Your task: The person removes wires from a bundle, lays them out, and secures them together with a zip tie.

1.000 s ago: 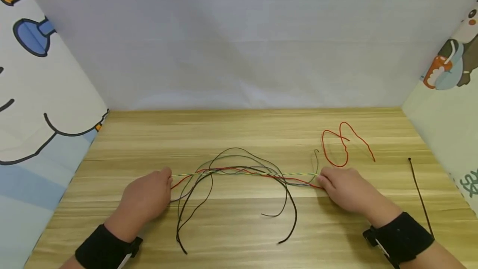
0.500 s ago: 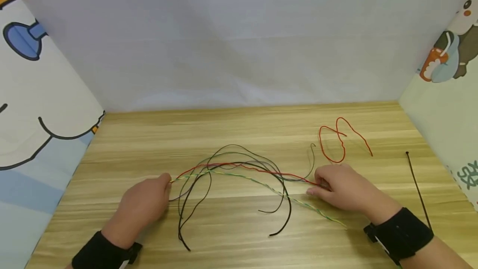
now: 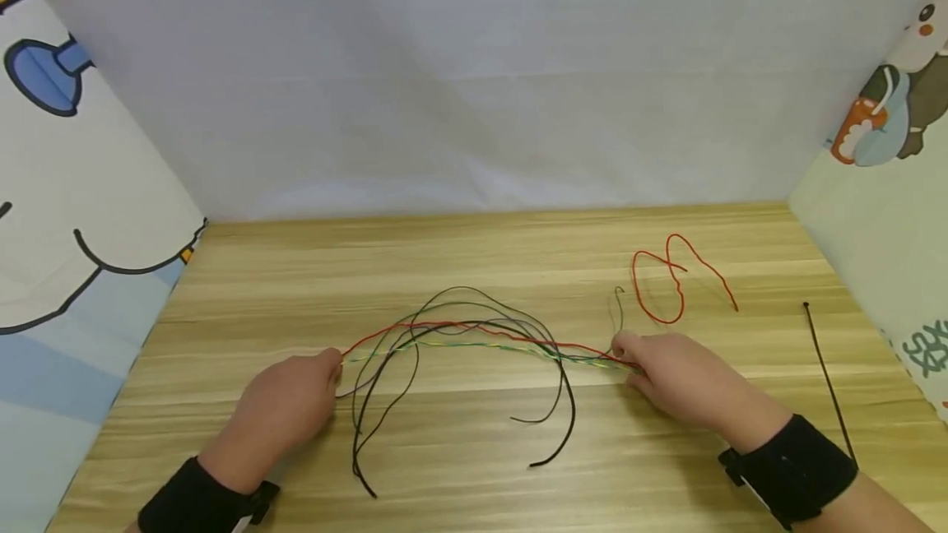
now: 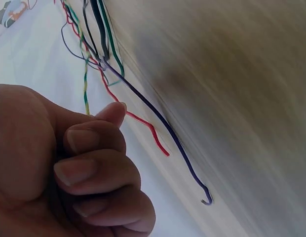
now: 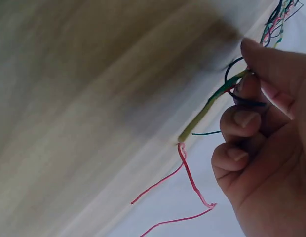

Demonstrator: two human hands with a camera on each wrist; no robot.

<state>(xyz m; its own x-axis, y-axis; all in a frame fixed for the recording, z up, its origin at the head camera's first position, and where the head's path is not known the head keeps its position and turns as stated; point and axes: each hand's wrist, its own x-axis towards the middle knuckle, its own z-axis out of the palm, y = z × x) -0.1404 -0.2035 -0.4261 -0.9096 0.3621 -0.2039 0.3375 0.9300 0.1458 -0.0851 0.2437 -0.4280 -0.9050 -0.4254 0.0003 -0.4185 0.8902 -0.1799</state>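
My left hand [image 3: 289, 401] pinches one end of a yellow-green twisted wire [image 3: 474, 344] between thumb and forefinger. At the other end, my right hand [image 3: 677, 377] pinches that wire too, and its tip sticks out past the fingers in the right wrist view. A red wire [image 3: 444, 323] spans between both hands; in the left wrist view its end passes behind the fingertip. Just below that hand, a blue wire [image 4: 158, 116] with a hooked tip hangs past. A thick black wire [image 3: 573, 414] arches between the hands, among thin dark and green wires [image 3: 465, 287].
A loose red wire [image 3: 680, 286] lies bent beyond the right hand. Farther right is a straight thin black strip [image 3: 831, 385] with a small knob at its far end. A white cloth wall [image 3: 481, 105] backs the wood-grain table [image 3: 296, 270], with printed panels on both sides.
The yellow-green wire was drawn straight between the hands, then its right end lay released across the table. Now the right hand holds that end again, and the wire bows slightly.
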